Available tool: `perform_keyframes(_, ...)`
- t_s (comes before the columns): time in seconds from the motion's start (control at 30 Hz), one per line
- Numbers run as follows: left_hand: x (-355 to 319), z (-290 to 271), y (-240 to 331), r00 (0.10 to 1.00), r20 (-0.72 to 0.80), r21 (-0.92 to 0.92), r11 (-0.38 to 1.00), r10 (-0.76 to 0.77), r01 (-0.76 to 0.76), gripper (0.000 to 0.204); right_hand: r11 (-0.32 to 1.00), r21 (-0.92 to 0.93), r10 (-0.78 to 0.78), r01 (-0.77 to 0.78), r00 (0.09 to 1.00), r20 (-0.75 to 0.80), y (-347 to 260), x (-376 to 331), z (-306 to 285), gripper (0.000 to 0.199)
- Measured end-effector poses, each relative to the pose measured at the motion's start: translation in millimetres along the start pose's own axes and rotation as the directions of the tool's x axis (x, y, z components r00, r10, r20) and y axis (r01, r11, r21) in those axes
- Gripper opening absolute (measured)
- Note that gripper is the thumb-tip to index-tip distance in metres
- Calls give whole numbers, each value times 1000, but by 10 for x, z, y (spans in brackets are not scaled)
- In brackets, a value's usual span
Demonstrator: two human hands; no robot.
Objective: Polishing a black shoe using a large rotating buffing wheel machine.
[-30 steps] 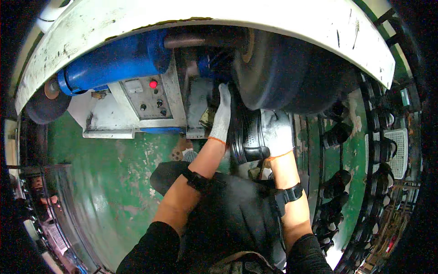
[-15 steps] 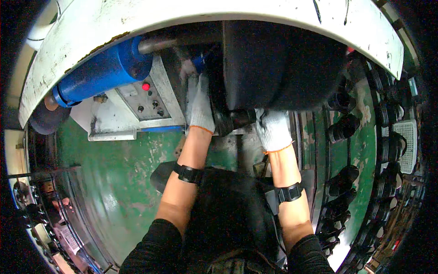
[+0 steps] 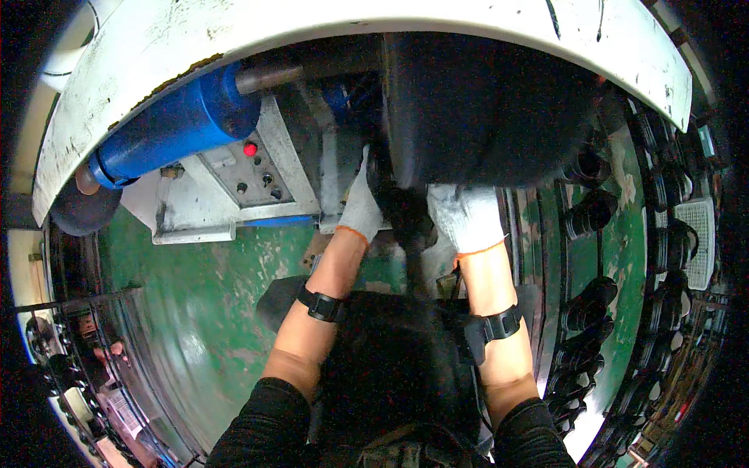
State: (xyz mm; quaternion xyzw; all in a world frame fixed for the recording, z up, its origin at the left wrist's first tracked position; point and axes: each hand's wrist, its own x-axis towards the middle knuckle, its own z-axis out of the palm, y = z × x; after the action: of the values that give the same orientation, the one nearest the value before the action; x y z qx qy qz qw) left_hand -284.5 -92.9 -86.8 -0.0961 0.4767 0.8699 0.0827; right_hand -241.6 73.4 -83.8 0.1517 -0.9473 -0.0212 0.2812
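Observation:
My left hand (image 3: pixel 361 201), in a white knit glove with an orange cuff, is closed on the left side of a black shoe (image 3: pixel 412 218). On its other side my right hand (image 3: pixel 468 218), gloved alike, grips it too. The shoe is dark and blurred, its far part hidden. Directly beyond it bulges a large black wheel or drum (image 3: pixel 484 109), whose lower edge covers the right fingertips. Whether the shoe touches this drum I cannot tell. The left fingertips are lost in shadow beside it.
A white, scuffed machine hood (image 3: pixel 328 19) arches over the work. To the left are a blue cylinder (image 3: pixel 168 125) and a control panel (image 3: pixel 257 175) with a red button. Racked black shoes (image 3: pixel 589 304) line the right, near a white basket (image 3: pixel 694 242). The floor (image 3: pixel 195 312) is worn green.
My left hand has come back toward me and slightly right. The shoe between my hands has turned, its near part now pointing more toward me. My right hand has shifted only a little.

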Motion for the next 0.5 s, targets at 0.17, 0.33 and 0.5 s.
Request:
perform_keyframes(0.17, -283, 227, 458, 979, -10, 56, 977, -205, 205, 65, 995, -31, 89, -91, 995, -47, -133, 323, -437, 34)
perform_keyframes(0.33, -255, 300, 485, 979, -35, 128, 971, -200, 203, 67, 757, 458, 371, -466, 884, 286, 77, -78, 52, 35)
perform_keyframes(0.5, -78, 110, 222, 981, -20, 152, 970, -191, 192, 63, 175, 642, 368, -746, 655, 661, 226, -149, 218, 37)
